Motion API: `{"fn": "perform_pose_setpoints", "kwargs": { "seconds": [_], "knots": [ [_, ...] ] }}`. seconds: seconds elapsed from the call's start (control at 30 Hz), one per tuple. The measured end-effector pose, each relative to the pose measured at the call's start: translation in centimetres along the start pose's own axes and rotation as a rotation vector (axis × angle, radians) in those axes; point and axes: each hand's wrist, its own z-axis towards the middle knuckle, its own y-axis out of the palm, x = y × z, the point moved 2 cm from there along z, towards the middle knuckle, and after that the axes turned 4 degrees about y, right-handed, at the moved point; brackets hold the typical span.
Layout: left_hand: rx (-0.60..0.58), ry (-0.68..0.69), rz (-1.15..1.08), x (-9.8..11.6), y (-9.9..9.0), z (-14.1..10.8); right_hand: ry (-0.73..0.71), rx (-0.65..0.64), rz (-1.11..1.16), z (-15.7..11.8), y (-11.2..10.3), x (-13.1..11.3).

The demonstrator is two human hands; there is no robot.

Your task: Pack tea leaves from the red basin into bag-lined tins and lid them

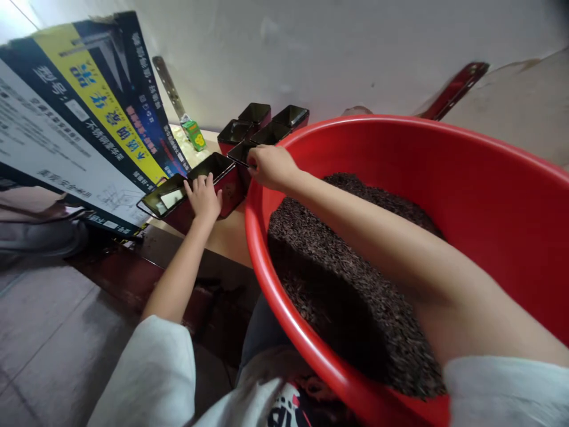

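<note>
My left hand (204,198) rests with spread fingers over the rims of two adjoining dark red, open-topped containers, the front-left one (162,201) and the one behind it (229,193). A pale, bright patch shows inside the front-left container. My right hand (272,167) has its fingers curled over the near rim of another such container (240,152), just outside the tub. Its fingertips are partly hidden. Beneath my right forearm, dark brown seed-like pieces (320,237) lie in a large red tub (262,261).
More dark red containers (255,114) stand against the pale wall (329,59). A printed cardboard box (89,118) leans at the left, with a small green-and-yellow box (194,135) beyond it. The containers stand on a light board (231,237). A shoe (40,237) is at far left.
</note>
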Motion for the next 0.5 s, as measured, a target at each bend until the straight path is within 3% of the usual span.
{"fn": "perform_pose_setpoints", "kwargs": {
  "seconds": [0.1,0.2,0.33,0.5],
  "knots": [
    [-0.029,0.023,0.030,-0.6,0.6,0.0,-0.037,-0.068,-0.002,4.6,2.6,-3.4],
    [-0.008,0.046,-0.010,-1.0,1.2,0.0,0.038,-0.115,0.046,7.5,5.1,-5.0],
    [0.027,0.115,-0.088,-1.1,2.0,-0.3,0.156,-0.152,0.029,9.6,6.9,-5.0],
    [0.079,0.179,-0.150,-0.7,3.2,-1.4,0.232,-0.104,-0.010,10.8,7.4,-3.9]
  ]
}}
